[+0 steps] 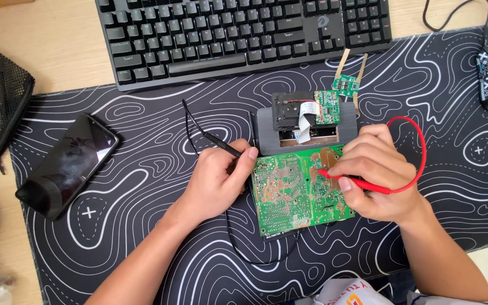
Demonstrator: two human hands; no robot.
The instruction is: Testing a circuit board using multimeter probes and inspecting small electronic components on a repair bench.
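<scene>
While the left hand (216, 181) pinches the black probe (224, 146) and the right hand (377, 172) pinches the red probe (345, 179) on the green circuit board (289, 189), steady tips likely suit one solder point each.

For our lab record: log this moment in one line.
left hand: black probe | right hand: red probe on green circuit board
</scene>
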